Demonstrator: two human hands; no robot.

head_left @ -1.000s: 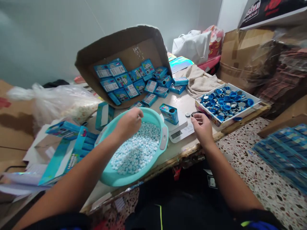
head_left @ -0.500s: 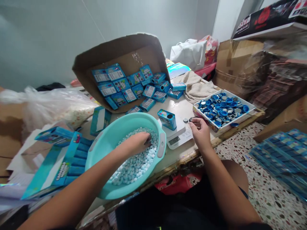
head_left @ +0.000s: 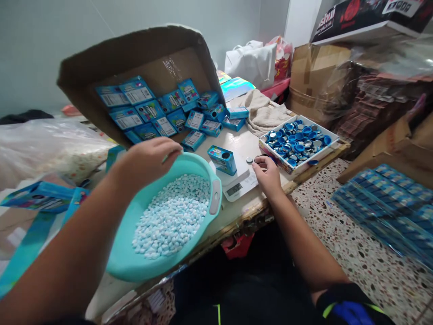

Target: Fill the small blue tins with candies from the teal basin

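Observation:
My left hand [head_left: 147,162] is curled above the far left rim of a turquoise basin [head_left: 117,257]. A small pale green bit shows between its fingers; what else it holds is hidden. Small pale blue and white candies [head_left: 172,216] cover the basin's floor. On a white kitchen scale [head_left: 237,192] stands an upright blue candy box [head_left: 222,160] with a dark round opening on top. My right hand [head_left: 268,177] rests right of the scale with thumb and fingers drawn together, beside a small silver-faced cap [head_left: 249,160]. Whatever is in its fingertips is too small to make out.
A shallow tray [head_left: 299,169] of blue and silver caps sits on the right. Behind the basin, an open carton [head_left: 142,49] holds several blue candy boxes. A cloth [head_left: 265,110] lies behind the scale. Wrapped blue packs [head_left: 389,203] are on the floor at right.
My left hand has risen out of the candies and moved left over the basin's rim. My right hand stays beside the scale near the cap. The whole view has shifted a little.

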